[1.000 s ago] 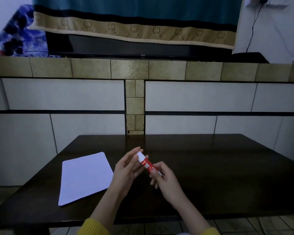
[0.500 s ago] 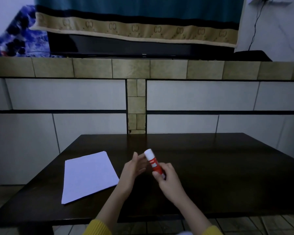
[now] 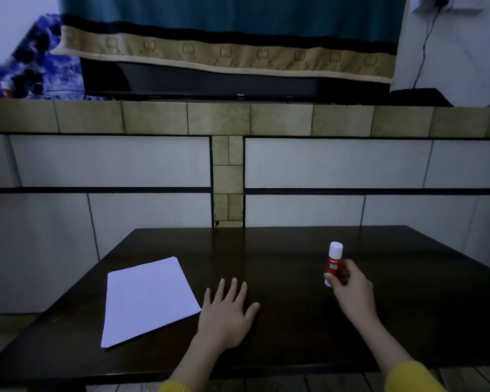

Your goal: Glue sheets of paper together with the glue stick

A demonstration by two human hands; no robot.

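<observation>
Two hands — right hand fingers grasping upright glue stick; left hand flat, fingers released, beside paper stack on surface.

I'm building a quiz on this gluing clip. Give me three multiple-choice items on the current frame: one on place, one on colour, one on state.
1. The paper stack lies:
A. beside the left hand
B. under the right hand
C. on the floor

2. The glue stick body is:
A. blue
B. red
C. green

3. The glue stick's cap is:
A. off
B. on
C. on the table

Answers: 1 A, the stack's edge sits just left of that hand. 2 B, red label under a white cap. 3 B, the white cap tops the upright stick.
</observation>
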